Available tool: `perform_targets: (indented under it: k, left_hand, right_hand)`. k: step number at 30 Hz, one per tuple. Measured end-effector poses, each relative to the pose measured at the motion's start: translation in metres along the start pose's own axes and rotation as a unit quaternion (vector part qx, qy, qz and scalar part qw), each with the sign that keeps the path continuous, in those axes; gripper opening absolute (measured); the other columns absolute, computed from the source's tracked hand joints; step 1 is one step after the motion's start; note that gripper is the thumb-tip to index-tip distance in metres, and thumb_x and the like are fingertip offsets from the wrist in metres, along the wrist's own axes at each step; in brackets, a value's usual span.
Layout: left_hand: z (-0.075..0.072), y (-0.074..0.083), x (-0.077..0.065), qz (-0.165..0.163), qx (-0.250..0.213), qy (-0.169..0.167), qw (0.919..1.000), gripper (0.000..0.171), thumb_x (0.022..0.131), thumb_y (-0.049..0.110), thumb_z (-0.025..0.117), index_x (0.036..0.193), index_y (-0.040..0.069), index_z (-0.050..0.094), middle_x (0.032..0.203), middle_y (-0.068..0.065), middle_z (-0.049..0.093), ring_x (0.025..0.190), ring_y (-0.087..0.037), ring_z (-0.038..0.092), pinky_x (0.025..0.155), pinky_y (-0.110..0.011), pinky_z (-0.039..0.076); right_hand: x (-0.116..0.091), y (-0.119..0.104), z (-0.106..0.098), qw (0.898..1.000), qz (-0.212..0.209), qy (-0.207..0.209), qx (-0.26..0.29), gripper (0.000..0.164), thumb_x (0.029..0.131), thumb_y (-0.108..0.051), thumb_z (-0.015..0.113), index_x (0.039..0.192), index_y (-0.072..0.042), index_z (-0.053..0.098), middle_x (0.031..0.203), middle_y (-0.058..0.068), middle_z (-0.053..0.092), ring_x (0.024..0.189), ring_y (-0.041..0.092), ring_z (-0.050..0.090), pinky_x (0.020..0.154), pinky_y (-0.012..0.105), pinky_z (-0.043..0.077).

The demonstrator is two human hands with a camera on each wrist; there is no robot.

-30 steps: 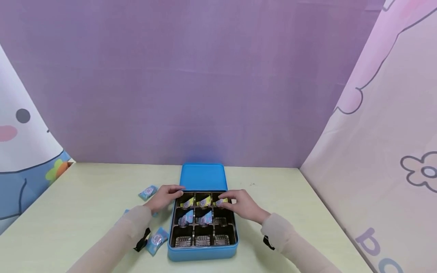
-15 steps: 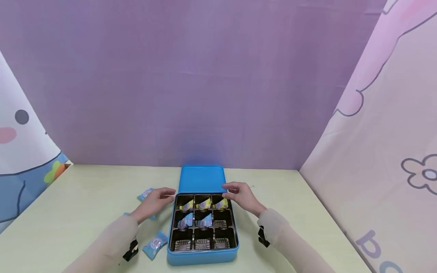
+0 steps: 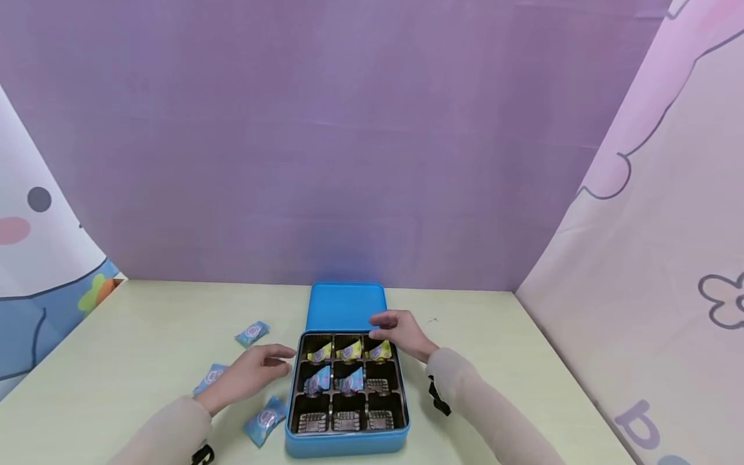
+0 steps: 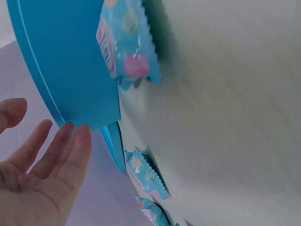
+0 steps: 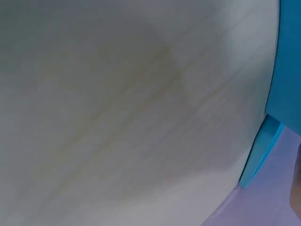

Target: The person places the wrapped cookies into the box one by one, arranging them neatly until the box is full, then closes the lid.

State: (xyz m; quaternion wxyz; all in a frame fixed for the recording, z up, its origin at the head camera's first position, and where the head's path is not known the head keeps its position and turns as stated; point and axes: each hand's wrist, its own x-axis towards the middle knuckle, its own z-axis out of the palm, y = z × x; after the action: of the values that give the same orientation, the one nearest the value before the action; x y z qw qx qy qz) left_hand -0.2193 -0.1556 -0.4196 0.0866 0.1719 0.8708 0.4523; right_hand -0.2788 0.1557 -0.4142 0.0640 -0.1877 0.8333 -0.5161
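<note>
A blue tin box [image 3: 347, 447] stands on the table, with a dark divided tray inside. Three yellow candy packets [image 3: 349, 351] fill the tray's back row. Two blue candy packets [image 3: 317, 380] sit in the left and middle cells of the centre row. My left hand [image 3: 247, 378] hovers left of the box, fingers loosely extended and holding nothing. My right hand [image 3: 403, 334] is over the box's back right corner, fingers relaxed; whether it touches the rim cannot be told. Only a sliver of that hand shows in the right wrist view.
Blue candy packets lie on the table left of the box: one near [image 3: 265, 421], one farther back [image 3: 252, 333], one partly behind the left hand [image 3: 210, 376]. The open blue lid [image 3: 345, 306] lies behind the box. A purple backdrop [image 3: 325, 142] rises beyond the table [image 3: 465, 400].
My right hand has let go of the yellow candy packet in the back right cell and lifted slightly. My left hand has moved off the box's rim, leftward and nearer.
</note>
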Motion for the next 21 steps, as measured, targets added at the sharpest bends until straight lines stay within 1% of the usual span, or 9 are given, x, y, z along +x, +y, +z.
perform_targets:
  k: [2,5,7,9,11,13,17,19,21]
  left_hand:
    - [0.001,0.002,-0.005,-0.004,0.0,-0.008,1.0,0.033,0.09,0.018,0.058,0.118,0.001,0.059,0.121,-0.018,0.057,0.103,-0.03,0.06,0.082,-0.039,0.053]
    - [0.002,0.004,-0.01,0.003,0.001,-0.009,1.0,0.035,0.089,0.021,0.059,0.117,0.001,0.059,0.12,-0.019,0.058,0.102,-0.03,0.06,0.081,-0.039,0.053]
    - [0.003,0.006,-0.014,0.01,0.009,0.01,0.9999,0.035,0.089,0.022,0.06,0.117,0.002,0.059,0.119,-0.018,0.059,0.102,-0.03,0.06,0.082,-0.039,0.053]
    - [0.003,0.008,-0.018,0.025,0.024,0.04,0.9986,0.033,0.088,0.021,0.06,0.117,0.004,0.06,0.118,-0.015,0.06,0.103,-0.03,0.06,0.084,-0.038,0.053]
    - [0.002,0.009,-0.021,0.041,0.042,0.074,0.9955,0.031,0.088,0.018,0.061,0.118,0.007,0.061,0.118,-0.012,0.061,0.104,-0.029,0.06,0.086,-0.037,0.052]
    - [-0.001,0.009,-0.023,0.063,0.059,0.1,0.9913,0.03,0.089,0.016,0.06,0.118,0.009,0.061,0.117,-0.01,0.062,0.105,-0.029,0.06,0.086,-0.037,0.052]
    - [-0.009,0.005,-0.024,0.086,0.084,0.119,0.9855,0.027,0.09,0.015,0.058,0.117,0.011,0.062,0.116,-0.008,0.063,0.103,-0.028,0.061,0.084,-0.04,0.052]
    - [-0.014,0.002,-0.023,0.093,0.113,0.128,0.981,0.026,0.09,0.014,0.059,0.116,0.013,0.063,0.116,-0.007,0.063,0.103,-0.028,0.061,0.082,-0.043,0.053]
    - [-0.019,-0.002,-0.02,0.104,0.148,0.138,0.9739,0.026,0.088,0.011,0.06,0.114,0.013,0.063,0.116,-0.006,0.063,0.105,-0.029,0.06,0.082,-0.044,0.052]
  right_hand:
    - [0.0,0.001,0.002,1.0,0.003,-0.009,0.003,0.037,0.086,-0.012,0.063,0.12,0.003,0.057,0.121,0.021,0.057,0.114,0.036,0.052,0.092,0.04,0.048]
    - [-0.001,0.002,0.005,1.0,0.01,-0.013,0.01,0.037,0.087,-0.01,0.063,0.12,0.004,0.057,0.121,0.022,0.057,0.115,0.035,0.052,0.091,0.039,0.049]
    - [-0.001,0.005,0.006,1.0,0.015,-0.01,0.012,0.036,0.086,-0.009,0.063,0.12,0.004,0.057,0.121,0.021,0.058,0.115,0.034,0.052,0.09,0.039,0.05]
    - [0.0,0.01,0.008,1.0,0.02,-0.005,0.014,0.036,0.086,-0.009,0.063,0.12,0.003,0.058,0.12,0.019,0.059,0.115,0.034,0.052,0.09,0.039,0.05]
    - [0.003,0.019,0.01,1.0,0.024,-0.002,0.017,0.036,0.086,-0.011,0.064,0.119,0.002,0.059,0.121,0.017,0.059,0.116,0.033,0.051,0.09,0.041,0.049]
    - [0.006,0.027,0.012,1.0,0.025,0.0,0.014,0.035,0.086,-0.014,0.064,0.118,0.0,0.061,0.121,0.014,0.059,0.117,0.033,0.051,0.09,0.041,0.049]
    - [0.011,0.037,0.015,0.999,0.03,0.007,0.007,0.031,0.086,-0.021,0.065,0.114,-0.006,0.065,0.119,0.009,0.06,0.115,0.029,0.052,0.09,0.04,0.049]
    - [0.011,0.037,0.015,0.999,0.031,0.01,0.005,0.028,0.085,-0.022,0.065,0.11,-0.009,0.067,0.116,0.008,0.061,0.112,0.027,0.054,0.089,0.039,0.05]
    - [0.011,0.037,0.016,0.999,0.035,0.011,0.008,0.026,0.085,-0.023,0.066,0.107,-0.01,0.068,0.113,0.007,0.063,0.109,0.025,0.056,0.087,0.037,0.051]
